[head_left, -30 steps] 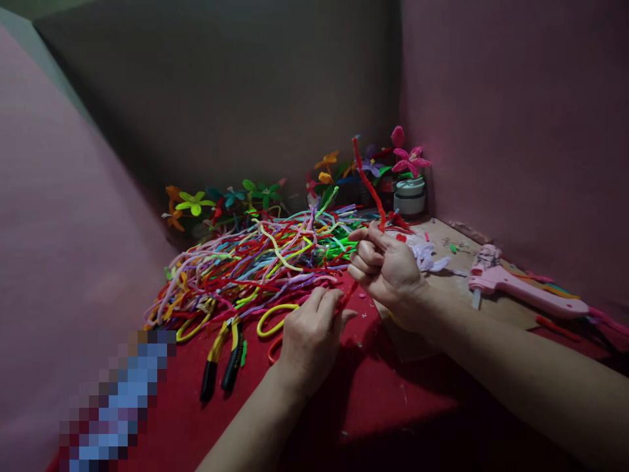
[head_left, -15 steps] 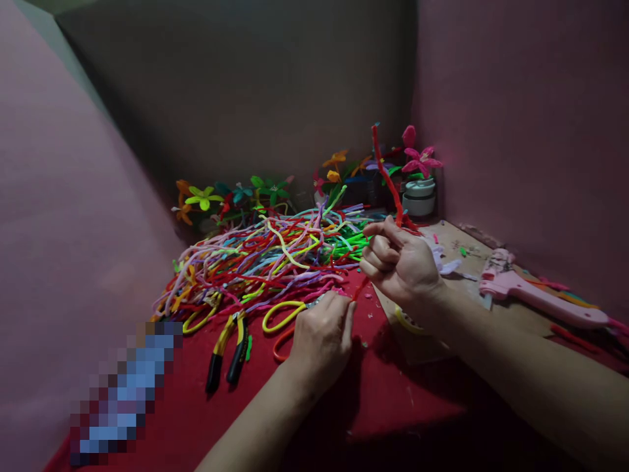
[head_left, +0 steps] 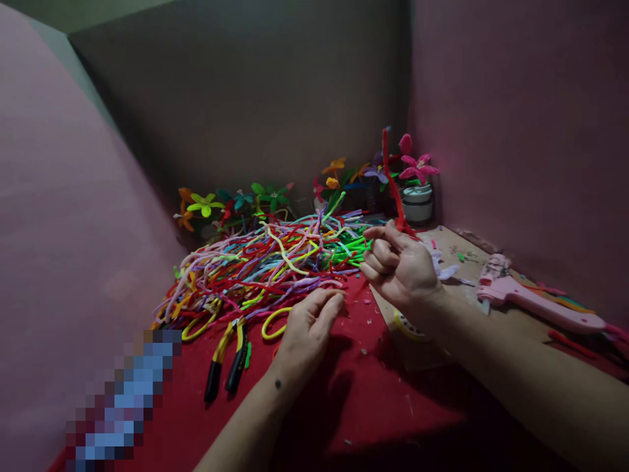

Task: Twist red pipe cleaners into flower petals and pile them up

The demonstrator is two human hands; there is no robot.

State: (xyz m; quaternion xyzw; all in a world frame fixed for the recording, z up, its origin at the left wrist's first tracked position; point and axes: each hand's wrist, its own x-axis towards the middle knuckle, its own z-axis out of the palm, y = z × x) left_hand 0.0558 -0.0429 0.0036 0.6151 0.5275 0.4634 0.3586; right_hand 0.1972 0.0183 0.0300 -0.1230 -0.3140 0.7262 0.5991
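Note:
A fuzzy red pipe cleaner [head_left: 392, 180] rises from behind the fingers of my right hand [head_left: 400, 265], which are curled closed around its lower part. Left of it and lower, my left hand [head_left: 309, 328] has thumb and fingertips pressed together over the red cloth; a bit of red seems to show at the tips, too small to make out. The two hands are apart. Yellow-handled scissors [head_left: 271, 326] lie partly hidden behind my left hand.
A heap of coloured pipe cleaners [head_left: 265, 255] spreads behind the hands. Black-and-yellow pliers [head_left: 228, 357] lie on the red cloth [head_left: 378, 406]. At right, a pink glue gun [head_left: 540, 301] rests on a board [head_left: 455, 239]. Fuzzy flowers [head_left: 417, 169] stand at the back.
My left hand has shifted slightly left, turned, and uncovered its wrist more. The red pipe cleaner in my right hand stands more upright. The view has moved slightly.

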